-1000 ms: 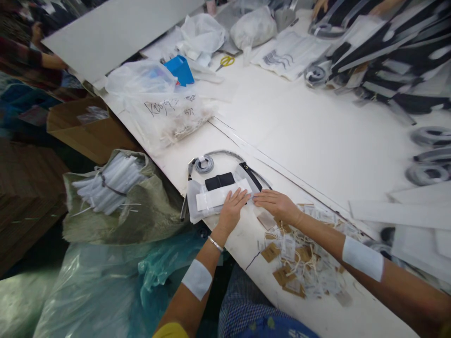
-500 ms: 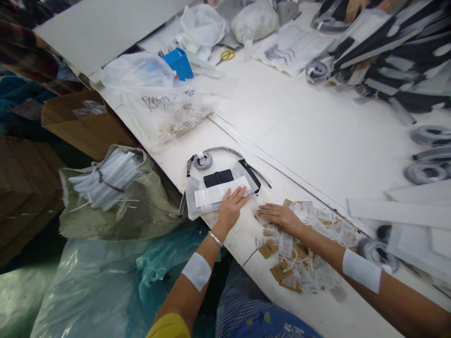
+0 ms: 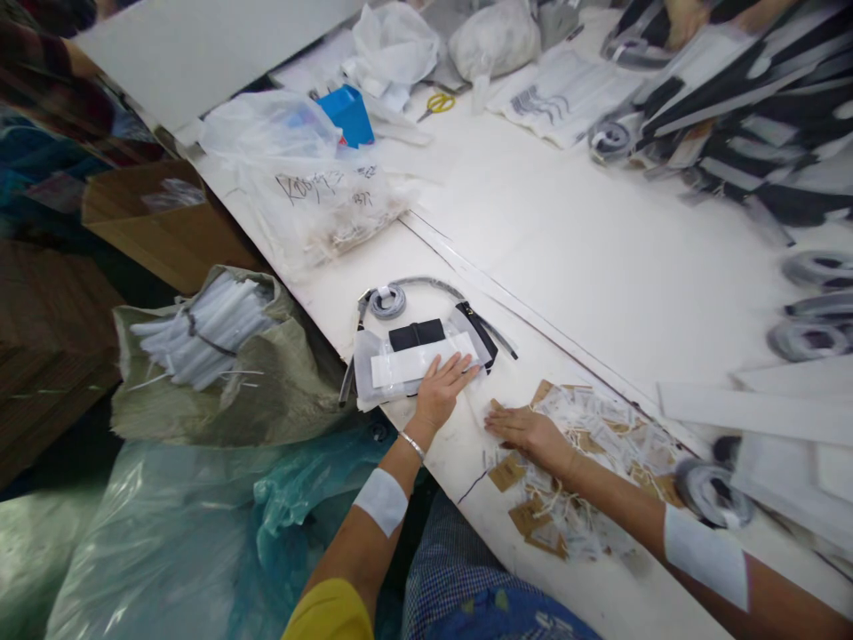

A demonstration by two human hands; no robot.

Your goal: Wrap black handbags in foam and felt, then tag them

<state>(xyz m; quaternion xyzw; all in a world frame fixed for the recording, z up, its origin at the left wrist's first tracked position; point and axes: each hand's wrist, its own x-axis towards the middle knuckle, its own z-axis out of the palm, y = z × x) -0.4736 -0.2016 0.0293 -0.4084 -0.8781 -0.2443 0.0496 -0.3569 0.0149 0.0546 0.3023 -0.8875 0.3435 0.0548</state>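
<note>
A small bag (image 3: 366, 364) in frosted plastic lies near the table edge, with a white strip (image 3: 400, 365) and a dark folded piece (image 3: 417, 334) on it. My left hand (image 3: 441, 391) rests flat on the strip's right end, its fingers stretched out. A coiled grey strap (image 3: 387, 302) sits at the bag's upper left, and a grey strap (image 3: 433, 281) curves behind it. My right hand (image 3: 533, 436) lies palm down, fingers extended, at the left side of a pile of brown tags (image 3: 507, 471) with white strings and small clear packets. What is under its fingers is hidden.
A marked plastic bag (image 3: 320, 200), a blue box (image 3: 347, 116) and yellow-handled scissors (image 3: 438, 104) are farther back. Black and grey bags (image 3: 726, 116) pile at the right, by another person's hands (image 3: 686, 18). Left of the table stand a sack (image 3: 267, 391) and a carton (image 3: 160, 222).
The view has shifted slightly. My right fingers have shifted a little at the edge of the tag pile. My left hand stays on the white strip.
</note>
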